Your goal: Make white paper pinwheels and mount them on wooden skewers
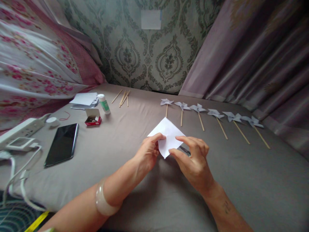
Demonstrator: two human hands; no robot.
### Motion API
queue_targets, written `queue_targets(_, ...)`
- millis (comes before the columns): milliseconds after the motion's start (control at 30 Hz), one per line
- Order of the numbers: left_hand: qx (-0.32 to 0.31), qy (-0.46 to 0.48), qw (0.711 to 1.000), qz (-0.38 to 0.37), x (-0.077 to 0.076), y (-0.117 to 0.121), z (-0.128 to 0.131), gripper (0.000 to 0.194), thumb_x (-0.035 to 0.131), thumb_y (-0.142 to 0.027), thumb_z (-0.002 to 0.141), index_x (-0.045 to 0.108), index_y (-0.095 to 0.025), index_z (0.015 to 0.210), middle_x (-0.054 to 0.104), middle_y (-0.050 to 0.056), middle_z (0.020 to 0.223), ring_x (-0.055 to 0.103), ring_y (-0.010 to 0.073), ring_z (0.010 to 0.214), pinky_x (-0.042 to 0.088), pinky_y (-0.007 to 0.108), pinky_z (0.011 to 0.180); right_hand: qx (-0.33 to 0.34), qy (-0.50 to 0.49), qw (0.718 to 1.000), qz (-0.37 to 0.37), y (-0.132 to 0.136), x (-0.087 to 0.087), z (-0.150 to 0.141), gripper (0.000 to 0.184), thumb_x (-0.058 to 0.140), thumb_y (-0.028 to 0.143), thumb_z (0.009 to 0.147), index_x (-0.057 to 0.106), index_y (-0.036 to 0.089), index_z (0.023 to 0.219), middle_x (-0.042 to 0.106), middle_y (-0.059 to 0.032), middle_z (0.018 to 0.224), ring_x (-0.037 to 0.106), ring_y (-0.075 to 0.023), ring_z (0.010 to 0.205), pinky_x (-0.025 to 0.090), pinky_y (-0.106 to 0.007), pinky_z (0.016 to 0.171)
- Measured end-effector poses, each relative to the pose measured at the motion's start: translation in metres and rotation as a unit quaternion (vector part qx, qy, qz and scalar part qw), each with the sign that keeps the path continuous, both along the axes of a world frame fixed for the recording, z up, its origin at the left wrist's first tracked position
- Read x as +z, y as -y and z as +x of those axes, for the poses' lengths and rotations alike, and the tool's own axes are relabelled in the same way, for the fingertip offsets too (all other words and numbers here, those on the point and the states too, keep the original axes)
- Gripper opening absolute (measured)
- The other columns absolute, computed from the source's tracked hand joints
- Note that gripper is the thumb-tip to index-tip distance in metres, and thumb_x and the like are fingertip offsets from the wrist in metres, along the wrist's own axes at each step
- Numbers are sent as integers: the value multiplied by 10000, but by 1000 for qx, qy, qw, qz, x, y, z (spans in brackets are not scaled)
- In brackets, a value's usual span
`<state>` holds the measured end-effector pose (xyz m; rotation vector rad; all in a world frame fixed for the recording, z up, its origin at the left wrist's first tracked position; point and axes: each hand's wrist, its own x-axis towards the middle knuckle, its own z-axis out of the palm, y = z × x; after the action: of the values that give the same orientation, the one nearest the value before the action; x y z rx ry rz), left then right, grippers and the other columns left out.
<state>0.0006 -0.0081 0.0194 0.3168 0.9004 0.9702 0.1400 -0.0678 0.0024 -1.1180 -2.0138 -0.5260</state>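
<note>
A white paper square is held up corner-first above the bed, its lower edge slightly curled. My left hand grips it at the left, thumb pressed on the front and the other fingers behind. At the lower right edge, my right hand touches the paper with thumb and index fingertips, which are a little apart. A dark metal tool, perhaps scissors, shows partly between the paper and my right hand. Whether the right hand's curled fingers hold it I cannot tell. Several finished paper pinwheels on wooden sticks lie in a row beyond.
Loose wooden sticks, a glue bottle, stacked paper and an open small red box lie at the back left. Nearer are a black phone, a white cap and a power strip with cables.
</note>
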Motion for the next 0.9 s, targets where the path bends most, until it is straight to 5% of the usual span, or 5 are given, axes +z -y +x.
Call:
queue_targets(567,-96,30,995,1,2,-4,-4,161,586,-89,650,690,-119,769,689,54,701,606,130,580,478,220,561,12,-88,994,-58,-2,7,0,61,637,183,849,671,223,880,597,-85,1145,554,-236,1030,410,-405,871)
queue_targets(900,-54,-59,994,78,-3,5,0,154,717,-184,538,674,-116,670,663,36,627,548,105,511,382,222,495,-35,-161,984,-72,0,7,-5,61,617,181,845,667,216,851,620,-81,1091,583,-240,1014,430,-431,880)
